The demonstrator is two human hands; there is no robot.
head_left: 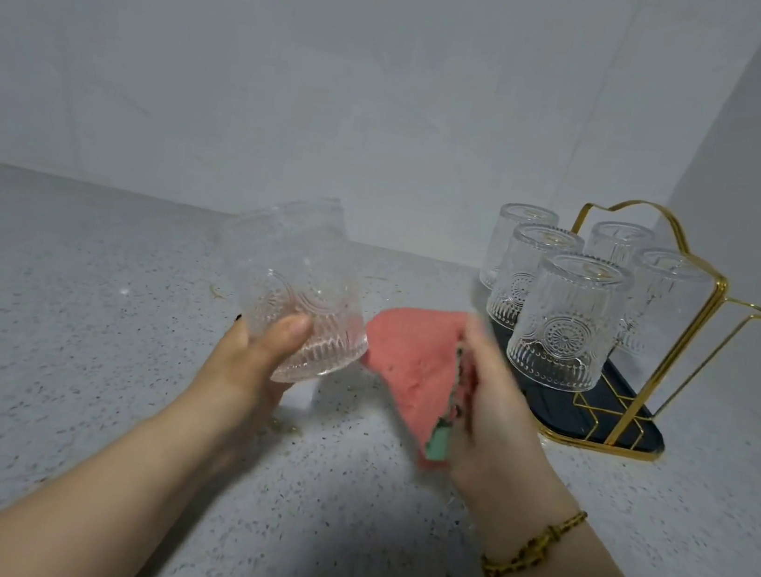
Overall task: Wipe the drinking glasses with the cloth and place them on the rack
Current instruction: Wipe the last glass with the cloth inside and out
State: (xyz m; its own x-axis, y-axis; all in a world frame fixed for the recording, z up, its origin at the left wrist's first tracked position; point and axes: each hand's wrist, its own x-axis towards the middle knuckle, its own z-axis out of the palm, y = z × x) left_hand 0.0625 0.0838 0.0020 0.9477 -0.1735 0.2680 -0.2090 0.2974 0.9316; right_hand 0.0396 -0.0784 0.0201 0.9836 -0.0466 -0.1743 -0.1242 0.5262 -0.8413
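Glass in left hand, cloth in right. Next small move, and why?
Probably bring the cloth in the right hand onto the glass that the left hand grips tilted, and wipe: the cloth sits just beside its rim, not clearly on it. The rack already holds five glasses, inverted; whether this one is wiped, I cannot tell.

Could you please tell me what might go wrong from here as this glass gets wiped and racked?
1. The left hand grips the glass by one end only, tilted above the counter; a push from the cloth in the right hand might make it slip and break.
2. Five glasses already stand close together on the rack; setting this one in could knock the nearest.
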